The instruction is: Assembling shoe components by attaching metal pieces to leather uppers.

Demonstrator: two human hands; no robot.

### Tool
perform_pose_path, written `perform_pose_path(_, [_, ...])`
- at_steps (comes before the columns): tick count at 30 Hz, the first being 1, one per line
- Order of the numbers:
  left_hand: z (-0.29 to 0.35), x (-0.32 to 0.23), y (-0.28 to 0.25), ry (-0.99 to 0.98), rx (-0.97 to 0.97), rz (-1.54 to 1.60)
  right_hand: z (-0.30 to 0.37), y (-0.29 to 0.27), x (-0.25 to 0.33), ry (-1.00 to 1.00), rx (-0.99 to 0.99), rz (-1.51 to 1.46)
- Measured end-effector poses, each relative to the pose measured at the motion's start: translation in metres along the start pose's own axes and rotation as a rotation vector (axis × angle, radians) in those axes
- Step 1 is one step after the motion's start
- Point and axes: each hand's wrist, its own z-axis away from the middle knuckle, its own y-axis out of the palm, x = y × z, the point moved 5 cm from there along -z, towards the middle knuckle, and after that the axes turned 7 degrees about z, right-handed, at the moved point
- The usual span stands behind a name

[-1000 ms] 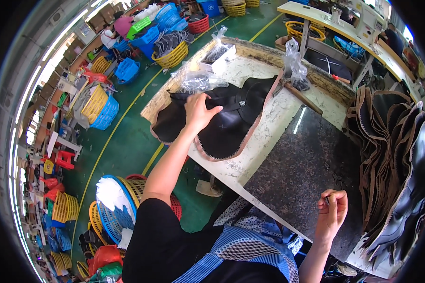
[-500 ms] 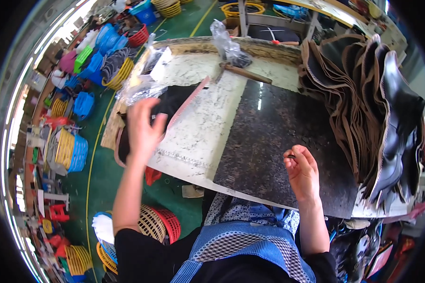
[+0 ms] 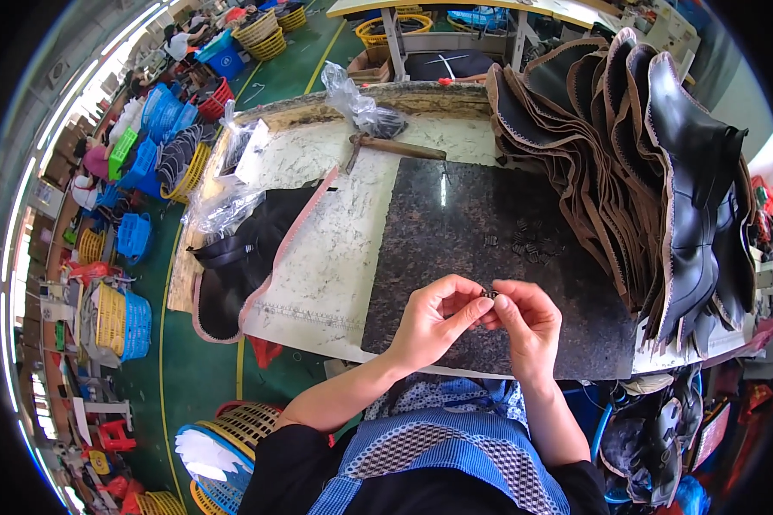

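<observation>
Blue patterned apron [image 3: 438, 446], on the wearer. Left hand [image 3: 434, 324] and right hand [image 3: 532, 330], brought together, thumb and fingertips of each pinching one small dark piece [image 3: 489, 294], above the slab's near part; its exact form too small to tell. Dark mottled slab [image 3: 447, 232], flat on a white worktop [image 3: 318, 279]. Loose dark bits [image 3: 532, 245], scattered on the slab. Black leather panel [image 3: 266, 227], pale-edged, to the left. Stacked black panels [image 3: 653, 189], brown-edged, to the right. Hammer [image 3: 404, 148], beyond the slab. Clear plastic bag [image 3: 356, 103], near the worktop's far edge.
</observation>
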Motion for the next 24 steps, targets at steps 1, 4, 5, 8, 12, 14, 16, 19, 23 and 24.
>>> perform_pose_path(1, [0.000, -0.004, 0.002, -0.005, 0.005, 0.103, -0.001, -0.003, 0.001, 0.002, -0.002, -0.003])
perform_pose_path(4, [-0.001, -0.019, 0.005, 0.134, 0.057, -0.012, -0.006, -0.008, 0.000, 0.123, 0.117, -0.010])
perform_pose_path(5, [0.000, -0.021, 0.005, 0.254, 0.105, -0.195, -0.007, -0.010, 0.000, 0.124, 0.114, -0.014])
perform_pose_path(8, [-0.004, -0.035, 0.001, 0.539, 0.211, -0.564, -0.005, -0.011, -0.007, 0.259, 0.170, -0.251])
perform_pose_path(12, [-0.005, -0.049, 0.006, 0.711, 0.340, -0.765, 0.003, -0.010, -0.020, 0.515, 0.236, -0.575])
perform_pose_path(14, [-0.006, -0.055, 0.013, 0.789, 0.396, -0.814, 0.006, -0.011, -0.026, 0.548, 0.271, -0.715])
perform_pose_path(16, [-0.005, -0.054, 0.015, 0.827, 0.391, -0.785, 0.010, -0.009, -0.027, 0.554, 0.319, -0.846])
perform_pose_path(19, [-0.001, -0.053, 0.018, 0.868, 0.379, -0.723, 0.013, -0.006, -0.029, 0.532, 0.377, -0.947])
perform_pose_path(23, [0.000, -0.049, 0.020, 0.871, 0.335, -0.600, 0.017, -0.004, -0.030, 0.488, 0.364, -0.997])
perform_pose_path(24, [0.001, -0.048, 0.019, 0.866, 0.307, -0.551, 0.018, -0.005, -0.032, 0.472, 0.352, -1.019])
